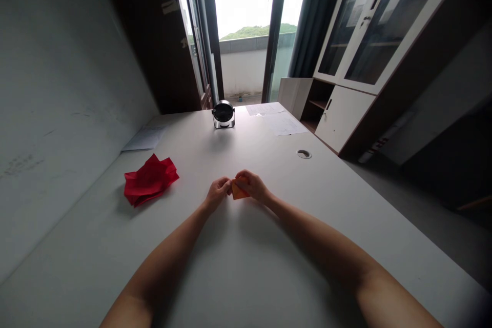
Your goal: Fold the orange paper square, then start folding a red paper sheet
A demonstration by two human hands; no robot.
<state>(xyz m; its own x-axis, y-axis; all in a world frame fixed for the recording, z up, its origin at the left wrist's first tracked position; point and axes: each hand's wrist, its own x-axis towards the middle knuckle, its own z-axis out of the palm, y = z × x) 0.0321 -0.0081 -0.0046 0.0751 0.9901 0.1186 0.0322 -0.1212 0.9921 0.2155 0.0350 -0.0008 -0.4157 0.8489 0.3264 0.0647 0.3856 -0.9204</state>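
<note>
- Orange piece (pixel 239 193): between both hands, nearer than the round black device (pixel 223 111); whether it touches the worktop (pixel 292 205), I cannot tell.
- Left hand (pixel 218 192): grip pinching the piece's left edge.
- Right hand (pixel 251 184): grip clasping its upper right part, lower face uncovered.
- Red fabric (pixel 150 180): on the worktop, nearer than the device and left of it.
</note>
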